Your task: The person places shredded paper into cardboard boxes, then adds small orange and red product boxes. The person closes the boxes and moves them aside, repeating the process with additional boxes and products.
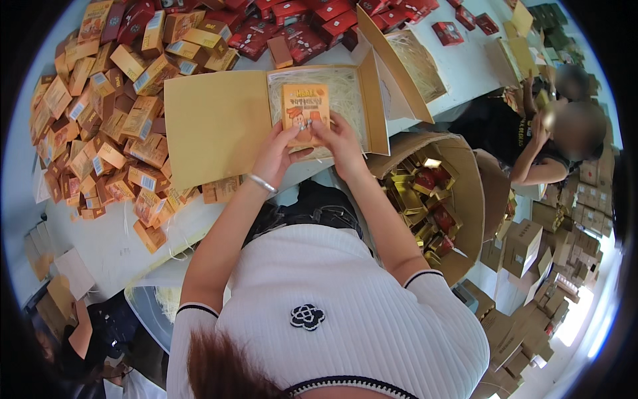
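Both hands grip a small orange printed carton (305, 107), which bears writing and a cartoon figure. My left hand (276, 154) holds its lower left side, and my right hand (344, 147) holds its lower right side. Beneath the carton stands a gift box (366, 104) with a gold-brown lid (217, 124) folded out to the left. Pale shredded filler (344, 82) lines the box. A brown-and-orange carton (280, 52) stands just behind the box's back wall.
Orange cartons (134, 117) are heaped on the white table (107, 249) at left, red boxes (304, 42) at the back. Another filler-lined box (413, 60) is at right. A large cardboard box (466, 199) below holds gold trays (406, 197). Co-workers sit at right and lower left.
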{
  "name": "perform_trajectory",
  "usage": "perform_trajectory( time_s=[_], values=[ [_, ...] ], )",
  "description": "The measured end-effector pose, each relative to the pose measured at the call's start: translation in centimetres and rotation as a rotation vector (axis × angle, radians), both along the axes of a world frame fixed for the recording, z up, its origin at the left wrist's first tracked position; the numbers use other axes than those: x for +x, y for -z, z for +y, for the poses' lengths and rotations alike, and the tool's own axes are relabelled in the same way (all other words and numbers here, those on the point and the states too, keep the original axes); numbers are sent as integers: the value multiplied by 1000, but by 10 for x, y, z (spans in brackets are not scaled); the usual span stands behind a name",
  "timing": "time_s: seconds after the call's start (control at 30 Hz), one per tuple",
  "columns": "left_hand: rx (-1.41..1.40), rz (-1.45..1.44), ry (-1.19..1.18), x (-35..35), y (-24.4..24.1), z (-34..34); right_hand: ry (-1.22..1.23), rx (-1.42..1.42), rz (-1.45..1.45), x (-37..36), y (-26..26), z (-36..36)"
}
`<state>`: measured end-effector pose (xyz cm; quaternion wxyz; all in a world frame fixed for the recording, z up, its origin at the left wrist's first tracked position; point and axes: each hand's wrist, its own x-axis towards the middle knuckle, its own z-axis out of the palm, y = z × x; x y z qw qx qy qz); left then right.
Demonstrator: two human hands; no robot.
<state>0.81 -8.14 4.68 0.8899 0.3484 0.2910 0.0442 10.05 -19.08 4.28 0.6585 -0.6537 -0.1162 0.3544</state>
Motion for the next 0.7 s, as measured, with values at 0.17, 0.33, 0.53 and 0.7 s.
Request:
perform_trajectory(
  time_s=[0.17,0.33,0.53,0.7],
  values=[
    [1583,97,-70,7,15,16,17,66,164,34,91,38],
    [2117,309,795,17,28,35,-36,-314,-537,40,125,73],
    [2136,461,993,17,48,36,-182,-554,-889,65,64,100],
    [2051,542,989,15,49,39,493,77,-744,123,-12,185]
  ],
)
